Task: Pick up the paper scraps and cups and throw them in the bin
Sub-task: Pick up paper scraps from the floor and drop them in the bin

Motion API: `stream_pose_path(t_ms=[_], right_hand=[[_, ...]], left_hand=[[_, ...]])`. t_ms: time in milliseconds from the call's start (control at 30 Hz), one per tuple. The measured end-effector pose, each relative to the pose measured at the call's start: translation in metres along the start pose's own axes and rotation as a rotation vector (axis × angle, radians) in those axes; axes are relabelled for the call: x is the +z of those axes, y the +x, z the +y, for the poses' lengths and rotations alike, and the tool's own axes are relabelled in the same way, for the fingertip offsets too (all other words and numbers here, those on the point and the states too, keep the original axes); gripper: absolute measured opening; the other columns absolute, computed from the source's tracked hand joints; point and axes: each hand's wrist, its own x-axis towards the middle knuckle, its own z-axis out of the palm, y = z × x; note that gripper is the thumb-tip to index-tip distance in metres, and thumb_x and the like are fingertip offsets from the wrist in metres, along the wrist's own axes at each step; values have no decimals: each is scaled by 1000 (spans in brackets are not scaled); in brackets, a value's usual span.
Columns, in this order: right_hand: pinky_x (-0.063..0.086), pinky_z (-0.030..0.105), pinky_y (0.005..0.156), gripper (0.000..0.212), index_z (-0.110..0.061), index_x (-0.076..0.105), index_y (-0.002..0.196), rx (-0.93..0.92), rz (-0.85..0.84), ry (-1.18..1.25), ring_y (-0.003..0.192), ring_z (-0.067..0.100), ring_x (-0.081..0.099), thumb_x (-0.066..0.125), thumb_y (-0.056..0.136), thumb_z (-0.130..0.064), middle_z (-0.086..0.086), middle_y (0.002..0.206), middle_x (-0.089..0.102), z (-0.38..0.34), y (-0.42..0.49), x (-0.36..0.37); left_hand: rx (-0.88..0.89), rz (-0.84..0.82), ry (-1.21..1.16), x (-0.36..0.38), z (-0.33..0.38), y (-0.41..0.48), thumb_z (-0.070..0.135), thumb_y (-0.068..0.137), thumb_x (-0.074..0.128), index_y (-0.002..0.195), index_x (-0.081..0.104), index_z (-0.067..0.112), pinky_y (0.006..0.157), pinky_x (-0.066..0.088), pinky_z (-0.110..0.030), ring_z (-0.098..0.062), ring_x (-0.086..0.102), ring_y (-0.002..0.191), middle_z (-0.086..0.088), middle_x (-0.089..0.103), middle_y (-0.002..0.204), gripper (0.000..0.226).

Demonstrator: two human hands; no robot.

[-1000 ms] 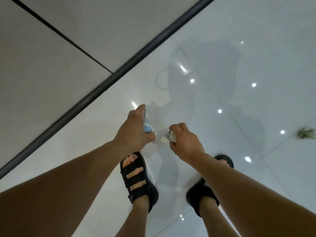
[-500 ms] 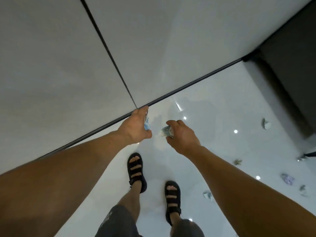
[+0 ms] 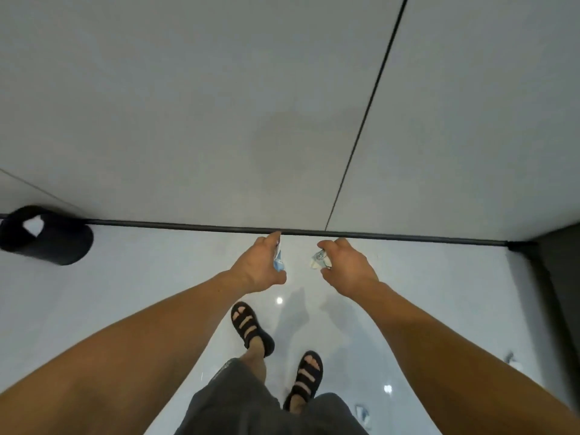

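- Room: glossy white tile floor [image 3: 141, 293], grey panelled wall [image 3: 219, 105] ahead, black skirting strip [image 3: 188, 227] where the two meet.
- Far left, up against the skirting: black bin [image 3: 66, 246], mouth turned our way, sth white showing inside.
- Left hand [image 3: 257, 268]: fingers curled round a blue-and-white paper scrap [image 3: 278, 261], thumb underneath. Scrap is up in the air, over the floor near the skirting, well right of the bin.
- Right hand [image 3: 348, 266]: pinching a crumpled pale scrap [image 3: 320, 260] btwn thumb and fingers. It is near the left hand's scrap, not touching it.
- Below the hands: black sandals [image 3: 251, 328], one foot ahead of the other.
- Right part of floor: a bit of litter [image 3: 510, 357] near the dark unit [image 3: 558, 277] at the right edge, and another bit [image 3: 362, 414] at the bottom edge. Too small to tell paper from cup.
- Step, imo: carrying. Both hands are loaded and the bin is not yet reached.
- Next move calls for: go left to the bin, get each hand over the mouth, then let go. The opening looks tilted, so aim matters, and light paper may drift. After that, the bits on the right are left to fetch.
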Motion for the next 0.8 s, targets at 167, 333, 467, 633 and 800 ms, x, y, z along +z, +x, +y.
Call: stream_pose_path(t_ms=[167,333,467,633,800], right_hand=[[46,32,86,54,-28,42,141,-231,-87,-158,108,26,57,60,91,-30,1,133,42,-92,-6,3],[47,33,85,51,-28,42,140,-446,-110,-304,105,27,58,56,93,-40,2,131,43,-211,-13,29],[48,34,84,49,-30,42,140,-638,-82,-423,111,26,54,56,94,-41,1,130,45,-316,-25,66],[45,34,87,54,-26,41,141,-821,-91,-510,116,24,51,58,92,-43,1,130,48,-456,-48,127],[45,33,88,54,-23,44,141,-902,-187,-477,110,29,56,62,92,-38,3,132,45,-562,-74,180]], left_hand=[[-130,184,-97,-44,-63,-77,26,76,75,150,19,21,98,41,-30,-26,46,126,-7,35,147,93],[-257,352,-189,-85,-150,-159,27,76,75,150,20,22,95,44,-30,-26,49,122,-7,38,144,93],[-349,456,-271,-109,-235,-228,25,76,75,150,19,22,90,43,-28,-27,48,122,-7,37,145,94],[-465,588,-329,-139,-349,-323,27,75,76,150,18,23,89,44,-28,-27,47,123,-6,36,146,95],[-560,655,-375,-157,-435,-394,28,74,76,150,19,22,92,42,-29,-27,46,125,-6,35,147,95]])
